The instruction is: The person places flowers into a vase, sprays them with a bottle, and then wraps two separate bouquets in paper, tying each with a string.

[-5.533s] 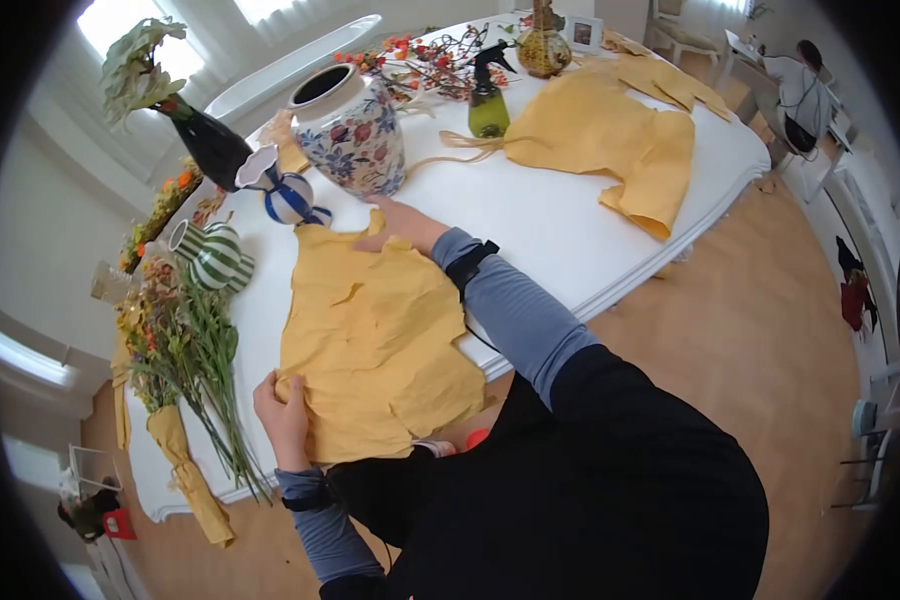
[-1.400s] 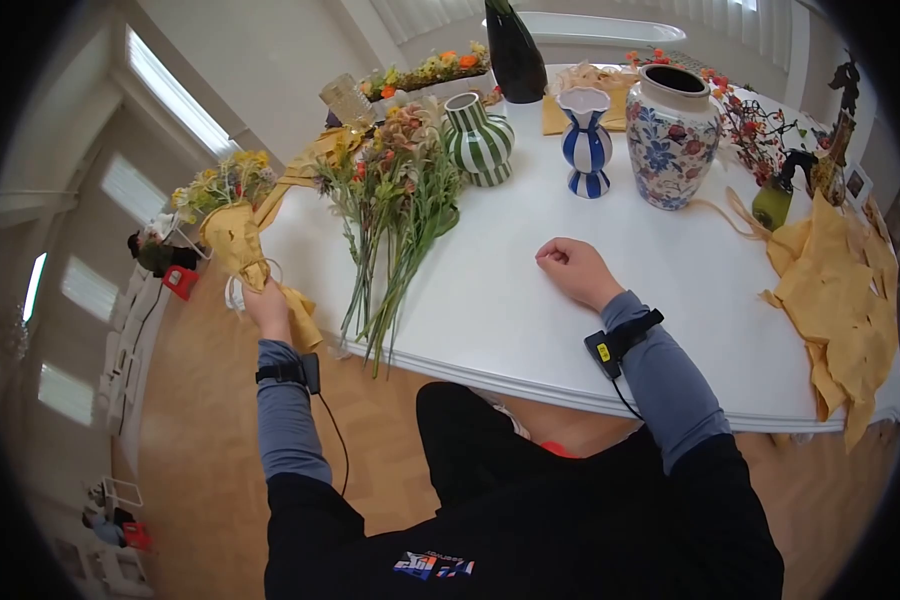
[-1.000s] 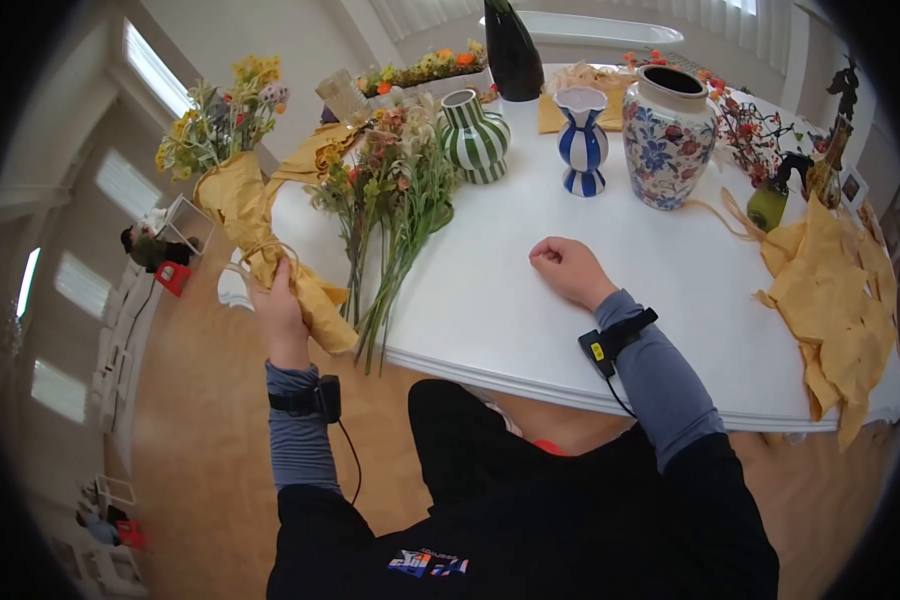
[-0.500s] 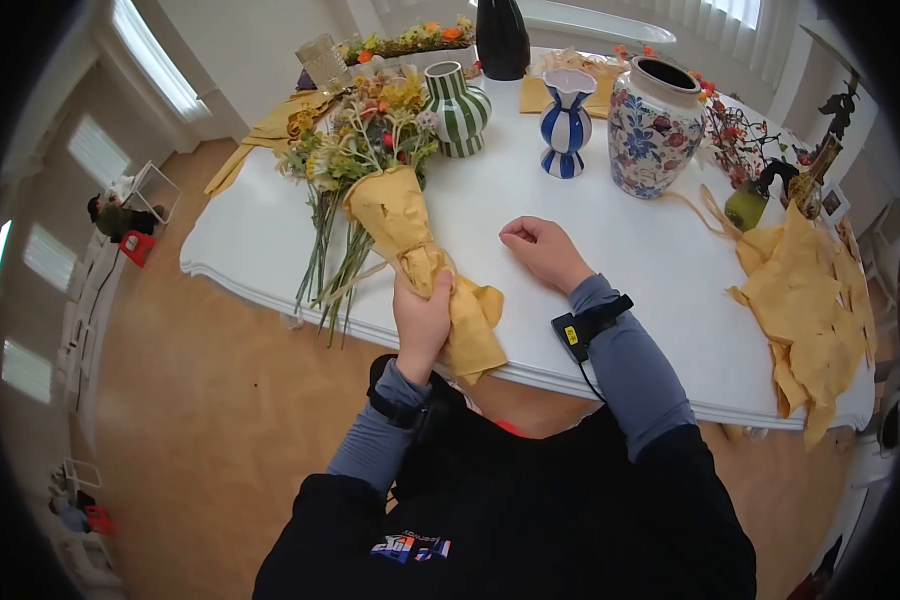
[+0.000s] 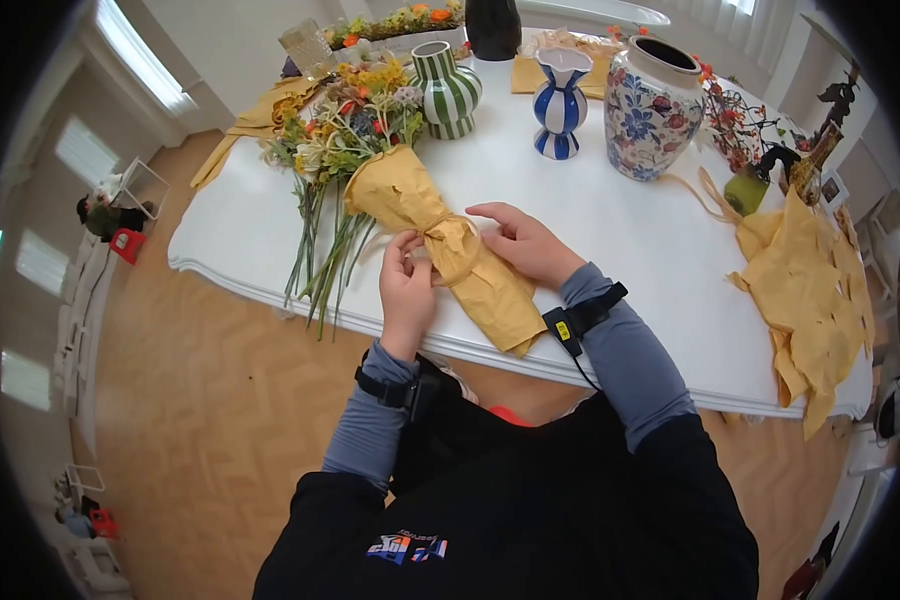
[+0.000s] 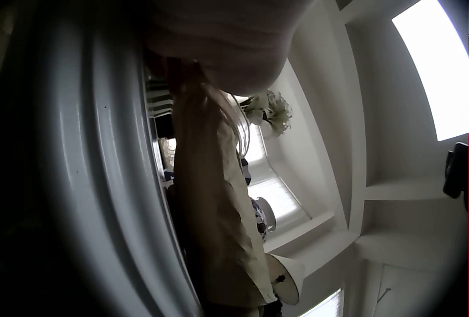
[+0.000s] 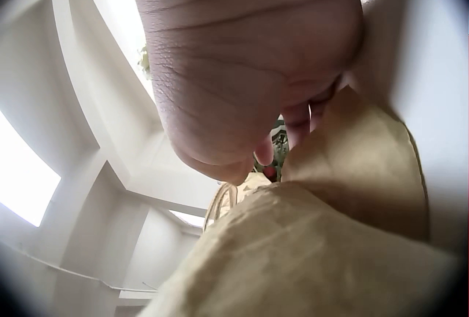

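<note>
A bouquet wrapped in yellow paper [image 5: 492, 298] lies slantwise on the white table [image 5: 630, 300], its flower heads [image 5: 370, 85] toward the back left. At its tied waist, my left hand [image 5: 407, 295] pinches the tie [image 5: 428, 232] from the left side. With fingers extended, my right hand [image 5: 532, 245] touches the wrap's right side just below the tie. The left wrist view has the creased paper [image 6: 216, 207] beneath my left hand [image 6: 220, 24], whose fingertips are dark. Paper [image 7: 293, 258] fills the lower right wrist view, under my right hand [image 7: 242, 68].
Loose green stems [image 5: 320, 260] lie left of the bouquet. Behind stand a green-striped vase [image 5: 448, 95], a blue-striped vase [image 5: 560, 110] and a floral vase [image 5: 650, 115]. Yellow sheets [image 5: 805, 290] hang over the right edge, near a green spray bottle [image 5: 746, 192].
The bouquet came from beyond the table's left side onto the tabletop in my left hand. That hand has moved from gripping its waist to the tie, and my right hand has come onto the wrap.
</note>
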